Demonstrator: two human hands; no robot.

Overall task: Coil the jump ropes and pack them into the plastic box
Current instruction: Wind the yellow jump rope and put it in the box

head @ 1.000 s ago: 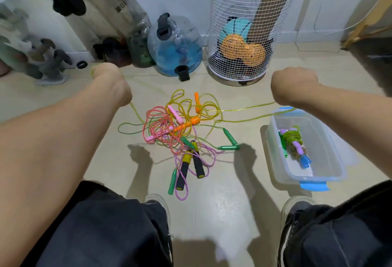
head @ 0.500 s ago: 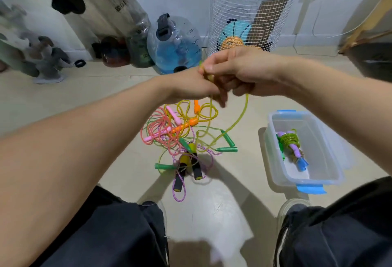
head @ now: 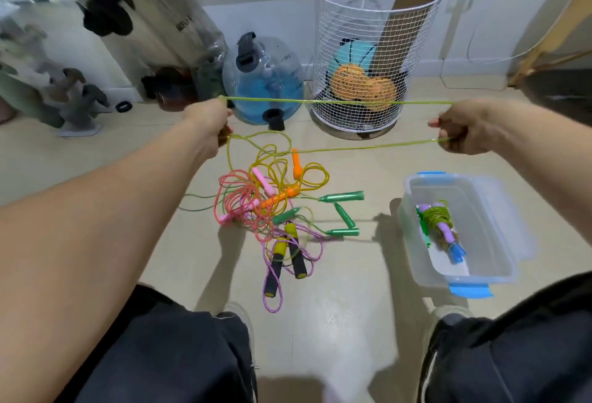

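Observation:
A yellow-green jump rope [head: 336,102] is stretched taut between my hands, above the floor. My left hand [head: 209,121] grips one end of the span and my right hand [head: 461,129] grips the other; a second strand [head: 362,147] runs back from my right hand to the pile. On the floor lies a tangle of jump ropes [head: 275,207] with pink, orange, green and yellow-black handles. At the right stands the clear plastic box [head: 499,220] with blue clips, holding one coiled rope [head: 440,226].
A white wire basket [head: 374,34] with balls and a cardboard tube stands at the back. A blue water jug [head: 266,79] sits left of it, with wrapped items along the left wall. My knees and shoes fill the bottom.
My hands, together half a second ago, have pulled apart sideways, drawing the yellow-green rope into a long taut span. Green handles on the floor have shifted.

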